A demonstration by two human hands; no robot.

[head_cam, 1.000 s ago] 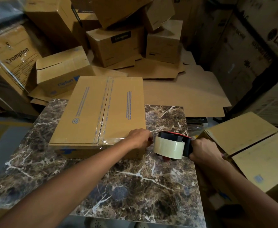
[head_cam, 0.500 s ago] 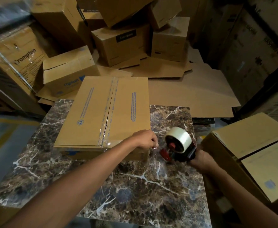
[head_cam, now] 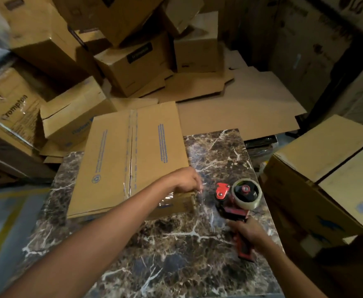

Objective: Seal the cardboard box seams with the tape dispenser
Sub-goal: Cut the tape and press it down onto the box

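Dispenser [head_cam: 236, 201] now lies tipped on its side on the bench [head_cam: 176, 254], roll upward, further right than half a second ago. Right hand [head_cam: 247, 232] grips its handle. Left hand [head_cam: 187, 180] rests on the near right corner of the box [head_cam: 150, 134], fingers curled; whether it pinches tape cannot be told. The box sits just left of the dispenser, its long axis and taped seam [head_cam: 130, 160] running away from the person. The left hand is nearer; any further pass likely requires carrying the dispenser leftward.
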